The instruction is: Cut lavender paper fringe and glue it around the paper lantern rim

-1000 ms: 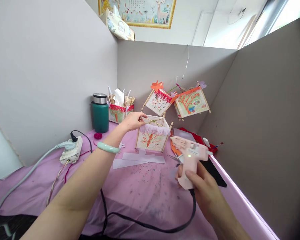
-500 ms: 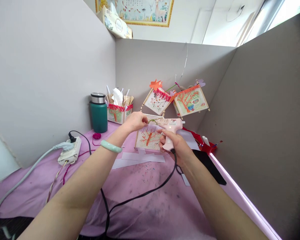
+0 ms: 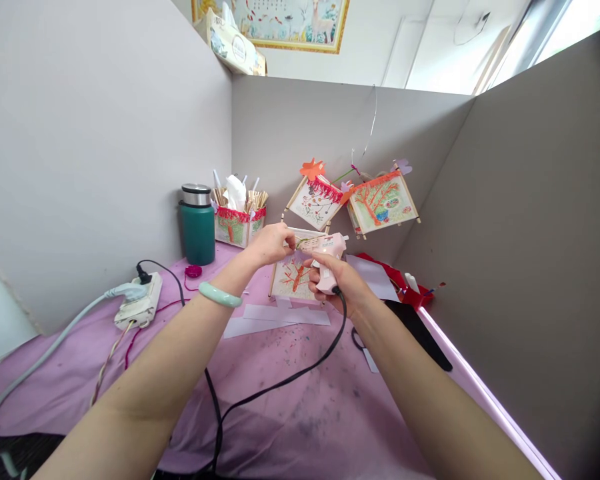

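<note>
- Now, from the head view, find the paper lantern (image 3: 289, 281) upright on the purple-pink tablecloth (image 3: 290, 420), ahead of the forearms, an orange tree drawn on its near side
- At its upper left, see the left hand (image 3: 276, 243), fingers drawn narrow by the top edge; cannot tell whether pinching the rim, a stick or nothing
- From the right, see the right hand (image 3: 337, 272) wrapped around the handle of the pink glue gun (image 3: 333, 245), nozzle aimed leftward at the lantern's top
- Keep the left fingertips back from the nozzle; very near to it here, so probably at risk of a burn
- Steady the lantern lightly, being likely light and easy to tip or dent
- If gluing, squeeze slowly for a small bead, then lift away with a twist to break any strings
- Leave slack in the black cord (image 3: 280, 384), looped across the tablecloth, to avoid tugging the nozzle off line
- Watch for drips over the white paper strips (image 3: 285, 315), lying just before the lantern and probably easy to spoil
</note>
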Demonstrator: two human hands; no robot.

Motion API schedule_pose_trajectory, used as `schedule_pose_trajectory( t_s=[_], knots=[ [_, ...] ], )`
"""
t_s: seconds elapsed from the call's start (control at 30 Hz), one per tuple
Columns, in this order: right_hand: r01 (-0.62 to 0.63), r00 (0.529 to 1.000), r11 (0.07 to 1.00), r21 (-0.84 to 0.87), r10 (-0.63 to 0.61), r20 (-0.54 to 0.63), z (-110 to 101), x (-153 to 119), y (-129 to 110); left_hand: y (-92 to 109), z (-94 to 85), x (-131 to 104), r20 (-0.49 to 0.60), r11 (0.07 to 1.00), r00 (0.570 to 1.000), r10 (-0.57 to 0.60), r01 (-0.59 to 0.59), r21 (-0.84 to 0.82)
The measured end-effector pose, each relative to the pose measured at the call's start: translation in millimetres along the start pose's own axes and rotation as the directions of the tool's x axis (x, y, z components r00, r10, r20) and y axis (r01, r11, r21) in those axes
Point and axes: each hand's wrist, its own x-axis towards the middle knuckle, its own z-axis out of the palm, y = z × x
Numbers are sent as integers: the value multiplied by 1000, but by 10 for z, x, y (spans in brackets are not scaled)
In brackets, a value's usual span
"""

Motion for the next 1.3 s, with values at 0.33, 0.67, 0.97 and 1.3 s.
schedule_pose_trajectory(
  t_s=[0.33, 0.67, 0.97, 1.3],
  knots=[
    [3, 1000, 998, -55, -2, 3, -2, 5, 8, -27, 7, -3, -1, 999, 999, 38, -38, -19],
    [50, 998, 990, -135, -54, -28, 34, 34, 15, 17, -22, -9, 7, 999, 1000, 30, -29, -32],
    [45, 996, 985, -166, -57, -70, 72, 21, 7, -15, 12, 5, 8, 999, 999, 42, -42, -20],
    [57, 991, 974, -219, -82, -109, 75, 23, 3, -39, 33, 5, 5, 999, 999, 36, -36, -21]
  ],
)
